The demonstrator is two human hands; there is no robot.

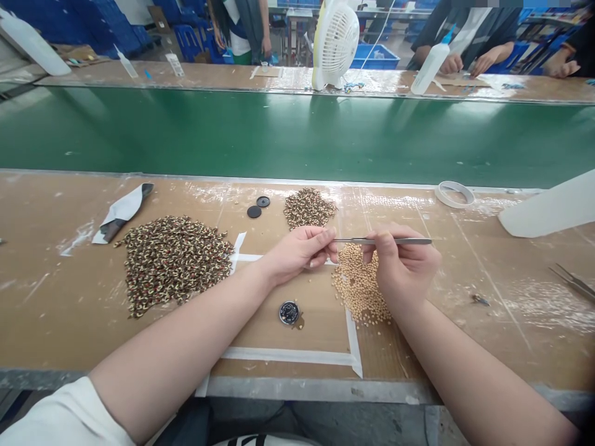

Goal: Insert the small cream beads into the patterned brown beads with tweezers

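Observation:
Above the table, my right hand (405,263) grips a pair of thin metal tweezers (353,240), held level. The fingers of my left hand (309,246) are pinched together at the tip end of the tweezers; whether a small piece is between them is hidden. Below my hands lies a small round dark tin (289,313) with a glossy black filling, a brown smear beside it. Under my right hand spreads a pile of pale yellow beads or seeds (360,285). Beyond my left hand sits a small heap of dark-and-cream pieces (309,207).
A larger pile of dark-and-cream pieces (179,263) lies to the left, near a torn packet (123,214). Two black discs (254,212), a tape roll (455,194), a white bottle (551,207) and other tweezers (574,282) lie around. Across the green belt (260,133) stand a fan (337,43) and people.

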